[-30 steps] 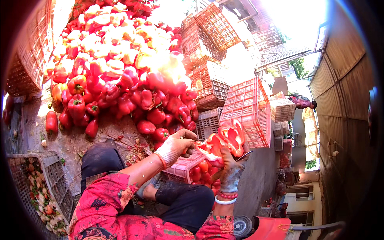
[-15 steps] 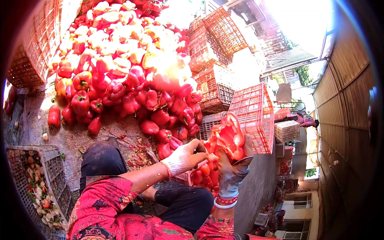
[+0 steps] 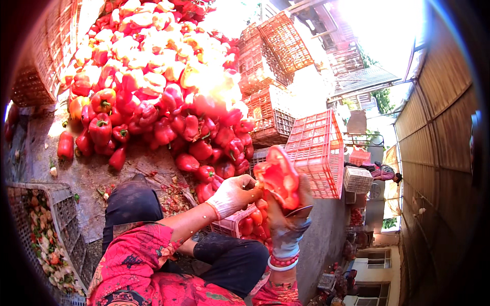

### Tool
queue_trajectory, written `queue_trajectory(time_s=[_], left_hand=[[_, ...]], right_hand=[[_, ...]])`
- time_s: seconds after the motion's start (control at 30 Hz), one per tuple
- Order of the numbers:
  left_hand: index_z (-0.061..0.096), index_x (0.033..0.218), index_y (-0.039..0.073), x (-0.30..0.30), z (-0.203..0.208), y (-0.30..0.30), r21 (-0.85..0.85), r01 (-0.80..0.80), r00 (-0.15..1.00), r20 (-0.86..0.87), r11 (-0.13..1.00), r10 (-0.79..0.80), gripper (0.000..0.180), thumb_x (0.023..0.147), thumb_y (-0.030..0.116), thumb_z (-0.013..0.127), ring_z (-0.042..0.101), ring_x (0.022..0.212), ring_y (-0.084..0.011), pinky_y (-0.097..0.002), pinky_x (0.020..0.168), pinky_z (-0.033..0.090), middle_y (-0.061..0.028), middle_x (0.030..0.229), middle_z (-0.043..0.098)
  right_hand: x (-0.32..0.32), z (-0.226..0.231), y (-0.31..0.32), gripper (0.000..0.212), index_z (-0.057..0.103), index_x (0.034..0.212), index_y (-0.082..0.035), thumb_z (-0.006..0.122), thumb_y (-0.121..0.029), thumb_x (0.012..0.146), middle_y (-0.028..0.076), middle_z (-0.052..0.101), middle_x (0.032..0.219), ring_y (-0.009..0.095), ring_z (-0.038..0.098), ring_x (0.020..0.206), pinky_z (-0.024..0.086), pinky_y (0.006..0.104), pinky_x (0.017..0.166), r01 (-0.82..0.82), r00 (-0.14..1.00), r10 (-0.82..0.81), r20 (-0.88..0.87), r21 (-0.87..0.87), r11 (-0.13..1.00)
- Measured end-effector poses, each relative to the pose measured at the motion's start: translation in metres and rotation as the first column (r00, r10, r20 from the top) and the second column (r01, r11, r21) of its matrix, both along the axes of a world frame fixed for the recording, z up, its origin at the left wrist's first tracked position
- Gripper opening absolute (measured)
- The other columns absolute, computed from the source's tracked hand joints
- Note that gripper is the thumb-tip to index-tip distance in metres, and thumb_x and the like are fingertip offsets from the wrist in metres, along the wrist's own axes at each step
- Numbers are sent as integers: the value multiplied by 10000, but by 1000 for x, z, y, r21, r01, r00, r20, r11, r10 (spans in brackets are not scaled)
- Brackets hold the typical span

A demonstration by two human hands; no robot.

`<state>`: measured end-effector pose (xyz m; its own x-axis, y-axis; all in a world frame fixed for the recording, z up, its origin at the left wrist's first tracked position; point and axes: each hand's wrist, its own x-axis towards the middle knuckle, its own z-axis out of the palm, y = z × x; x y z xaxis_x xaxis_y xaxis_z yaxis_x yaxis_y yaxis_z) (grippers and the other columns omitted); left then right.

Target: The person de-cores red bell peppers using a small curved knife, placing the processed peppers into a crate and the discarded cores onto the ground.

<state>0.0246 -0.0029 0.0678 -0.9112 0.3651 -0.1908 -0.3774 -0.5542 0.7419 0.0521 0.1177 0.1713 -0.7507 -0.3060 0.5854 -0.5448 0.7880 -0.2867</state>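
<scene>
In my right hand (image 3: pixel 288 232), gloved and with a red bead bracelet and a white bangle at the wrist, is a cut-open red bell pepper (image 3: pixel 278 178), its hollow inside showing. A flat dark piece like a blade (image 3: pixel 300 211) sticks out beside the palm; its handle is hidden. My left hand (image 3: pixel 235 196), in a whitish glove, has thumb and fingers pinched together at the pepper's edge. What they grip, if anything, cannot be made out. Below the hands stands a pale pink crate (image 3: pixel 230 224) with red peppers (image 3: pixel 253 227) in it.
A large heap of red peppers (image 3: pixel 153 107) lies ahead. Orange crates (image 3: pixel 273 112) and a red crate (image 3: pixel 316 153) stand to its right. At lower left, a grey crate (image 3: pixel 66 214) holds pale pepper cores (image 3: pixel 48 239). Another person (image 3: pixel 385 173) is far right.
The held pepper has tilted and moved slightly left, its opening now turned more toward my left hand. My left hand stays close at its edge, fingers drawn together.
</scene>
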Motion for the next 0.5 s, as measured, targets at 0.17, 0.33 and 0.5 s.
queue_trajectory(time_s=[0.17, 0.33, 0.5], left_hand=[[617, 1178, 54, -3, -9, -10, 333, 139, 990, -75, 933, -121, 263, 966, 170, 721, 599, 658, -85, -237, 547, 422, -27, 888, 660], [596, 1253, 44, 3, 2, -9, 415, 160, 987, -54, 896, -151, 341, 943, 129, 713, 624, 660, -110, -240, 553, 452, -56, 903, 664], [593, 950, 54, 14, 31, -60, 370, 32, 998, 32, 928, -47, 163, 1011, 205, 610, 552, 559, -110, -240, 530, 451, -56, 808, 597]], right_hand=[[-10, 10, 18, 746, 439, 1433, 22, 835, 39, 801, 164, 603, 1316, 233, 635, 1156, 535, 379, 1011, 99, 995, -75, 71, -462, 881], [-5, 9, 27, 708, 474, 1409, 19, 820, 47, 791, 140, 636, 1251, 215, 656, 1086, 544, 363, 978, 112, 993, -116, 20, -463, 879], [16, 44, 26, 631, 524, 1374, 2, 783, 14, 799, 106, 682, 1157, 181, 669, 1006, 549, 338, 936, 255, 942, -52, 332, -605, 754]])
